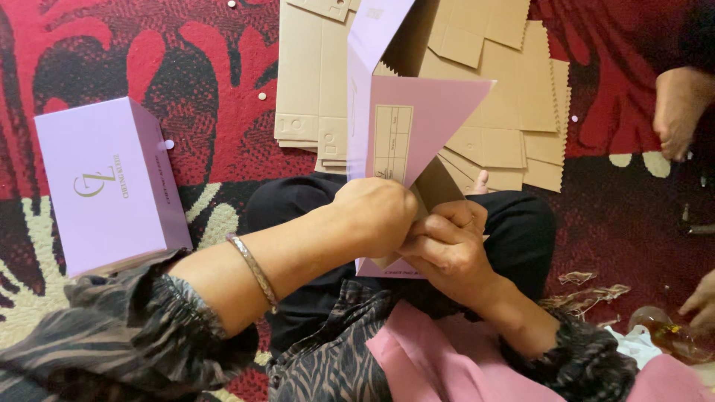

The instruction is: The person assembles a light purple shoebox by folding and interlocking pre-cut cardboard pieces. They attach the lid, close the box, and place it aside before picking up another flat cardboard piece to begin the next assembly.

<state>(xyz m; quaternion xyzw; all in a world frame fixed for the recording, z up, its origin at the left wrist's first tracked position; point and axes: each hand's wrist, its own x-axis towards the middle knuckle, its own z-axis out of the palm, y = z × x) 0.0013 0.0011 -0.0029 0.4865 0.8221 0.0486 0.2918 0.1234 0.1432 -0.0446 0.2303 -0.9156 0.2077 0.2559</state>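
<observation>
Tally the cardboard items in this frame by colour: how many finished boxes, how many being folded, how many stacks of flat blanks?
Finished lilac box: 1
Lilac box blank being folded, held by left hand and right hand: 1
Stack of flat tan blanks: 1
Total: 3

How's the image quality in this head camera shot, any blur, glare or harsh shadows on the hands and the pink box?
Head view: soft, even light, no glare or hard shadows; the left hand and right hand on the half-folded pink cardboard box look slightly soft; the finished lilac box is fairly sharp; another person's hand at the right edge is blurrier.
</observation>
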